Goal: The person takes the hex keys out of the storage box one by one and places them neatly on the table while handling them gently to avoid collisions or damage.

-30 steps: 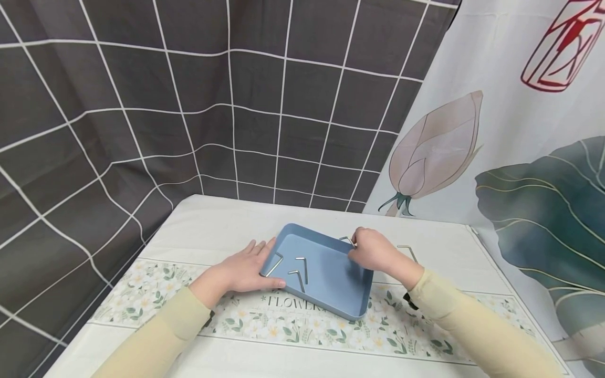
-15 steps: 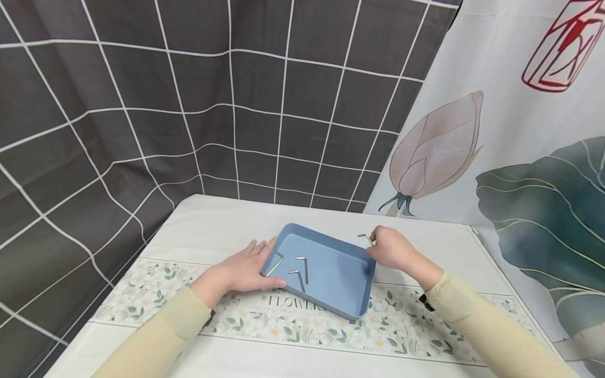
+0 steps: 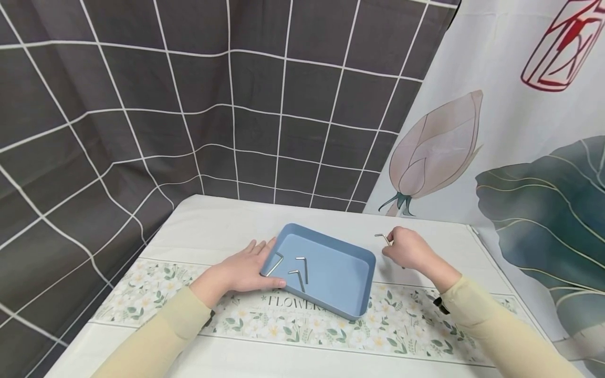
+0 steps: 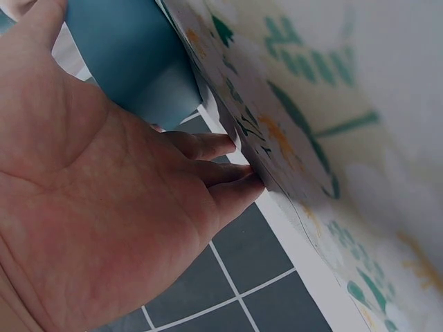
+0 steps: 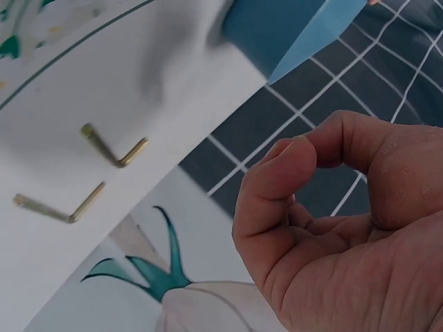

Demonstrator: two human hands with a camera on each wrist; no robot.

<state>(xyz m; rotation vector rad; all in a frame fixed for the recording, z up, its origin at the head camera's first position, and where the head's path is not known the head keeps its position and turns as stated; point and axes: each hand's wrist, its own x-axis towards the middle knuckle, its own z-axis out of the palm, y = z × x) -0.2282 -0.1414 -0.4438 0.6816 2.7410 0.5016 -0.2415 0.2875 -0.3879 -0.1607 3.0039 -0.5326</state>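
Note:
A blue rectangular tray (image 3: 337, 275) sits tilted across the middle of the table with 3 L-shaped hex keys (image 3: 305, 270) in its left part. My left hand (image 3: 243, 269) lies flat along its left side, fingers straight and thumb against the front rim. Right of the tray, my right hand (image 3: 407, 249) pinches another hex key (image 3: 385, 240) whose bent end sticks out to the left past the fingertips. In the right wrist view thumb and forefinger meet, and the held key is hidden. Two hex keys, a nearer one (image 5: 61, 210) and another (image 5: 104, 151), lie on the table there.
The table has a white cloth (image 3: 227, 215) with a floral band (image 3: 165, 278). A dark grid-patterned curtain (image 3: 189, 105) hangs behind it. On the right is a white curtain (image 3: 510, 121) with a flower bud and large leaves.
My right hand has moved right, away from over the tray's far right part, carrying the hex key past the rim. The left hand, the tray and the keys in it stay put.

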